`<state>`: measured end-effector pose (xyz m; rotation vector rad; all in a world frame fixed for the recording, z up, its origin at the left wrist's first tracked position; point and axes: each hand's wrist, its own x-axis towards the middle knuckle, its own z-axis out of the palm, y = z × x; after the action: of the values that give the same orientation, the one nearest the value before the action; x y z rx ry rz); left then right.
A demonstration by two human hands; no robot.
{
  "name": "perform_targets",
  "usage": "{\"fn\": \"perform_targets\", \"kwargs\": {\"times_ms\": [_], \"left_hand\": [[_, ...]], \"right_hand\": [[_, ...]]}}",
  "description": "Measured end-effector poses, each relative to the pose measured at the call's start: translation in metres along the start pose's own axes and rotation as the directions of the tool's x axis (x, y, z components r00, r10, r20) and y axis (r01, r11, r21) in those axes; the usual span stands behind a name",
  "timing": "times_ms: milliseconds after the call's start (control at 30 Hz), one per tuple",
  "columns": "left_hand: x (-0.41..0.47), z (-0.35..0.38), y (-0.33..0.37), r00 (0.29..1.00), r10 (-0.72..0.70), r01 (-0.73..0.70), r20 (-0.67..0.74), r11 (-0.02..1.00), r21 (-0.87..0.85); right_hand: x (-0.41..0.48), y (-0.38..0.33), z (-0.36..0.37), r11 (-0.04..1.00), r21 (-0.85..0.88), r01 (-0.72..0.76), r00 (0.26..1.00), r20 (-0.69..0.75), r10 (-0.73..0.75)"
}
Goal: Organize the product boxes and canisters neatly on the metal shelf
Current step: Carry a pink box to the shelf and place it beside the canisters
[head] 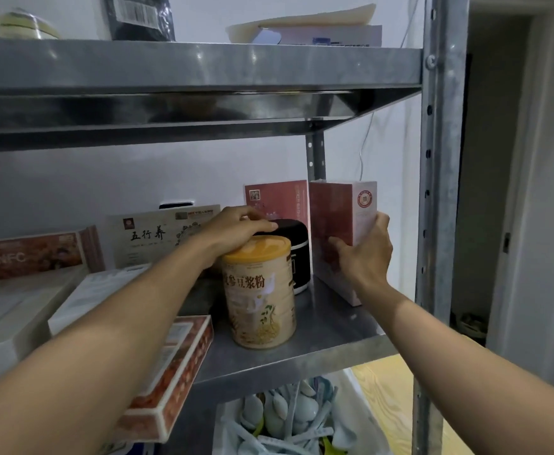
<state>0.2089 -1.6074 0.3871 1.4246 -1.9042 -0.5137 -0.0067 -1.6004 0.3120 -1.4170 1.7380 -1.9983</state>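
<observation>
Two hands work at the right end of the metal shelf (334,330). The right hand (366,249) clasps the upright pink box (334,205), thumb on its broad face and fingers wrapped round its far edge, apparently to set it square beside the shelf post (440,192) just beyond those fingers. The left hand (236,229) curls its fingers over the lid of the black canister (297,257), thumb along the front rim, likely to steady or shift it. Just under that wrist stands the orange-lidded canister (262,297). Behind the fingertips a second pink box (275,198) stands by the wall.

Bare metal shelf (330,326) between tan canister (262,297) and pink box (330,211) (upper shelf (197,67) overhead)
</observation>
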Motion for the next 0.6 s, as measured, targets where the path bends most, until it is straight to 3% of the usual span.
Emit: {"fn": "perform_targets", "kwargs": {"times_ms": [167, 433, 600], "left_hand": [[0.018, -0.005, -0.008, 0.997, 0.014, -0.019, 0.08, 0.998, 0.06], [0.048, 0.002, -0.008, 0.99, 0.057, -0.059, 0.13, 0.998, 0.016], [0.064, 0.012, 0.003, 0.965, 0.055, -0.091, 0.257, 0.987, 0.13]], "right_hand": [[0.014, 0.008, 0.01, 0.999, 0.019, -0.034, 0.999, -0.016, 0.035], [0.015, 0.015, 0.019, 0.998, -0.017, 0.065, 0.998, 0.004, -0.065], [0.011, 0.025, 0.021, 0.996, 0.092, -0.009, 0.999, -0.052, 0.013]]}}
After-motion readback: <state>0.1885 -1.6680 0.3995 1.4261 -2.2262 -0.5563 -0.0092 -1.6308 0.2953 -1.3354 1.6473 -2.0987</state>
